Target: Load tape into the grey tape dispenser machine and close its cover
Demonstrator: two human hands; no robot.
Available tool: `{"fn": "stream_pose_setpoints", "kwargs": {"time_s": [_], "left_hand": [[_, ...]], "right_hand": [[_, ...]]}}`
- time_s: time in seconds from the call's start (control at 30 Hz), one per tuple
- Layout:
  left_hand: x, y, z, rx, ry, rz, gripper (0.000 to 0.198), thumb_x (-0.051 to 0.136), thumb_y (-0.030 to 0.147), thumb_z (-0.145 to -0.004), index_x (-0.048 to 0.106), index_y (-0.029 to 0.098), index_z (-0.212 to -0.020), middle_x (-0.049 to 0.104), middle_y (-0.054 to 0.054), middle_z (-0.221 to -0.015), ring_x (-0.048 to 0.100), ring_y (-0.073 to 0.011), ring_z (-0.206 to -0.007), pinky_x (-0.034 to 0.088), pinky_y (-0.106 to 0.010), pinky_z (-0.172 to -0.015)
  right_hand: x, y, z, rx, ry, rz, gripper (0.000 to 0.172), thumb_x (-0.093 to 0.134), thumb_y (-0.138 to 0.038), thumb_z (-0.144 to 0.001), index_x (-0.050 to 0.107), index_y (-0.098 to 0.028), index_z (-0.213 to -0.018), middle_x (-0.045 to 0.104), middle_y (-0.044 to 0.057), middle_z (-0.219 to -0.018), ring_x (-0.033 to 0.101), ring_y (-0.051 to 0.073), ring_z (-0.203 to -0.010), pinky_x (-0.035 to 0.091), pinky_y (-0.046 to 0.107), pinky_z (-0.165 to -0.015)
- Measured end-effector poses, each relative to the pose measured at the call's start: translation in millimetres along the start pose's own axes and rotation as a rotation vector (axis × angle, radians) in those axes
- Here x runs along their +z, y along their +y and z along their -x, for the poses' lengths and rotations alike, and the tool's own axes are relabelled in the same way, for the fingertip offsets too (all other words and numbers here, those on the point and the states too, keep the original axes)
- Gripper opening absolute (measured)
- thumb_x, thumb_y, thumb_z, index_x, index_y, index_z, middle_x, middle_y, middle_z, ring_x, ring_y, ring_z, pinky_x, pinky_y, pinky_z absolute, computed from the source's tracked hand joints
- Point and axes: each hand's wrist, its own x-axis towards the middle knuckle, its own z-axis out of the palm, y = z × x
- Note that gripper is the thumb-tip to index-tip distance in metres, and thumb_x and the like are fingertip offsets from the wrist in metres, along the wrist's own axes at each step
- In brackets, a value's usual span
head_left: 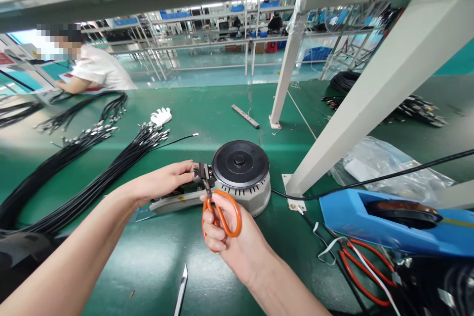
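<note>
My right hand (231, 229) is wrapped round the orange handles of a pair of scissors (232, 217), its short dark blades pointing up and away from me. The blades reach the black mechanism (201, 172) on the left side of a grey machine (255, 196) with a round black disc (240, 160) on top. From the left, my left hand (166, 177) comes in with fingers stretched out, fingertips touching that mechanism. Whether anything thin lies between the blades is too small to tell.
Bundles of black cables (107, 173) lie on the green table at left, near a white glove (161, 116). A knife-like tool (181, 290) is in front. At right are a blue tape dispenser (344, 215), red-handled scissors (365, 271) and white posts (344, 103). A person (99, 66) sits beyond.
</note>
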Motion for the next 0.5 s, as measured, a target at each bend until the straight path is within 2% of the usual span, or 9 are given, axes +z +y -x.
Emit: {"fn": "stream_pose_setpoints", "kwargs": {"time_s": [0.27, 0.5], "left_hand": [[-0.8, 0.0, -0.5, -0.003, -0.018, -0.006, 0.034, 0.040, 0.032, -0.086, 0.047, 0.025, -0.118, 0.053, 0.002, -0.124, 0.045, -0.0148, -0.113, 0.031, -0.027, -0.098], [-3.0, -3.2, -2.1, 0.029, -0.033, 0.046, 0.035, 0.041, 0.035, -0.086, 0.046, 0.029, -0.119, 0.048, 0.003, -0.130, 0.042, -0.0141, -0.118, 0.027, -0.027, -0.101]], "right_hand": [[1.9, 0.0, 1.4, -0.026, 0.009, 0.006, 0.018, 0.045, -0.029, -0.079, 0.057, -0.016, -0.083, 0.044, -0.004, -0.058, 0.027, 0.002, -0.038, 0.013, 0.018, -0.038], [9.2, -3.7, 1.2, -0.056, 0.113, 0.042, 0.016, 0.046, -0.027, -0.077, 0.056, -0.015, -0.082, 0.043, -0.004, -0.058, 0.027, 0.002, -0.038, 0.013, 0.018, -0.039]]}}
